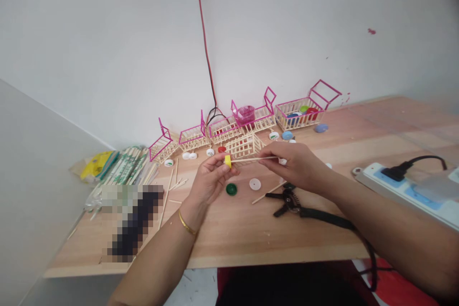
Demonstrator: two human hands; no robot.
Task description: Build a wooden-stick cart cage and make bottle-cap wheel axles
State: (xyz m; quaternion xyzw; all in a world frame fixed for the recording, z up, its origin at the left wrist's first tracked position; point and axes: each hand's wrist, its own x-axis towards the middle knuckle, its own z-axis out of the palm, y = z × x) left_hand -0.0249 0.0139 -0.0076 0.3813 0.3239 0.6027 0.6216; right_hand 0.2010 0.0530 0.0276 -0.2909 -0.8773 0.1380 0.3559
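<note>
Cap (228,161) pinched in left hand (211,178), stick (247,159) pinched in right hand (299,163); push best kept light, stick held square to cap.

No text can be read

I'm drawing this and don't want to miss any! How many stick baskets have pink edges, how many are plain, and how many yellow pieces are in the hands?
Pink-edged baskets: 5
Plain basket: 1
Yellow piece, in the left hand: 1
Total: 7
</note>
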